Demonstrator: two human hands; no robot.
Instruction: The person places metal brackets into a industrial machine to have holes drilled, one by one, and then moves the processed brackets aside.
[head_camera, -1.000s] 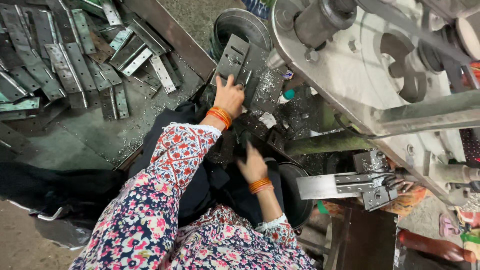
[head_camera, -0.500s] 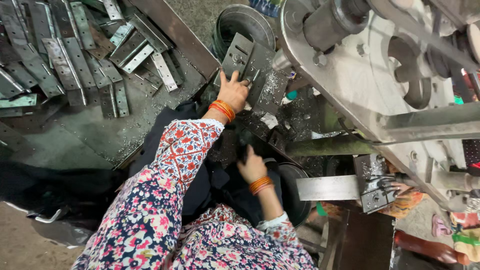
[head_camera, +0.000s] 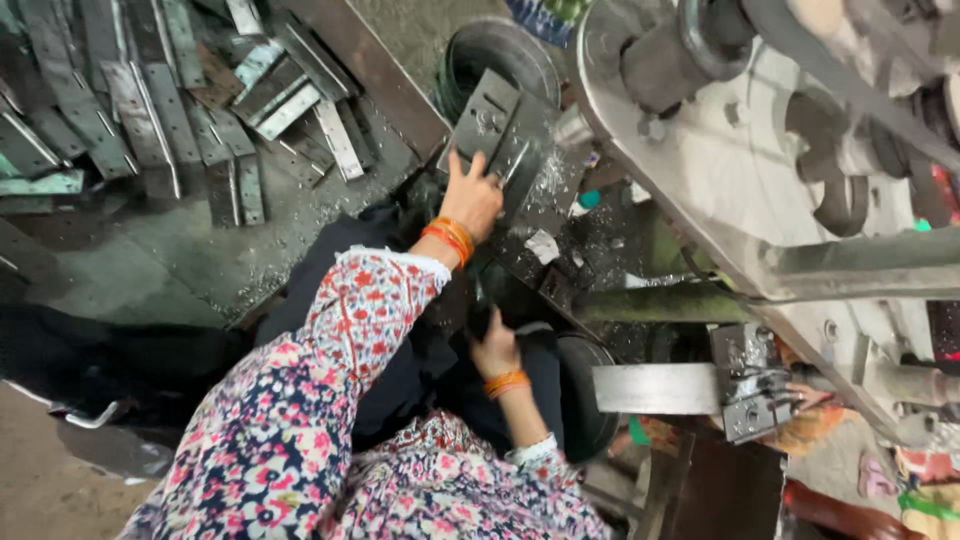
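Overhead, from the head camera, the left hand (head_camera: 472, 198) reaches up toward twelve o'clock and lies on a dark slotted metal plate (head_camera: 497, 122). Fingers (head_camera: 455, 165) are spread along the plate's lower left edge, the grip loosely closed on that edge rather than wrapped round it. The plate's long axis runs from about seven o'clock to one o'clock, tilted, so most of it lies beyond the fingertips toward one o'clock. This hand is plainly the nearer one.

Down at six o'clock from the plate, well apart from it, the right hand (head_camera: 495, 350) sits curled in shadow; whether its grip holds anything I cannot tell. A pile of metal strips (head_camera: 150, 90) lies on the floor at ten o'clock, and a machine frame (head_camera: 720, 170) stands at three o'clock.
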